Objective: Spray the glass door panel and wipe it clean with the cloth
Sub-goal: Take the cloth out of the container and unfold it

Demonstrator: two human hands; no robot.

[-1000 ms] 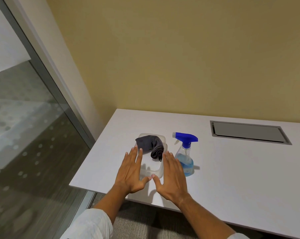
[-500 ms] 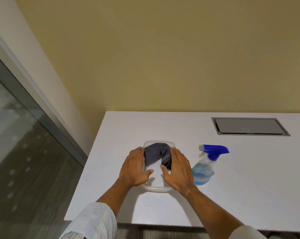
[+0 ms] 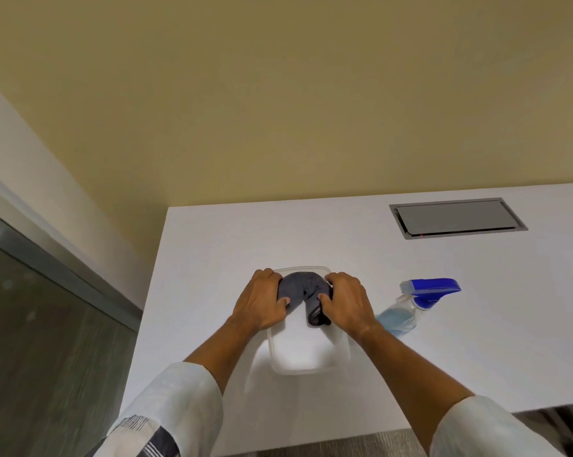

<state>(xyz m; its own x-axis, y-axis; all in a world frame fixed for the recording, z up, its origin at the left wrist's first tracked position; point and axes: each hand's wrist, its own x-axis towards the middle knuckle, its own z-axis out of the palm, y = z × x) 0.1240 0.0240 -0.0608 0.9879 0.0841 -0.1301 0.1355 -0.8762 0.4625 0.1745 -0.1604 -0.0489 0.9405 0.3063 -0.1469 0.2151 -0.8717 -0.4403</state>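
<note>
In the head view, both hands gripped a clear lidded container [image 3: 306, 351] on the white table [image 3: 212, 245], midway along its near edge. The left hand [image 3: 262, 303] curled over the left rim, the right hand [image 3: 346, 303] over the right. The grey cloth [image 3: 303, 293] lay bunched inside, at the far end. The step looked like opening the box; next, the lid would need prising off before the cloth could be taken. The spray bottle [image 3: 410, 306] stood just right of the container, its nozzle pointing left. The glass door panel [image 3: 31, 324] stood beyond the table's left edge.
</note>
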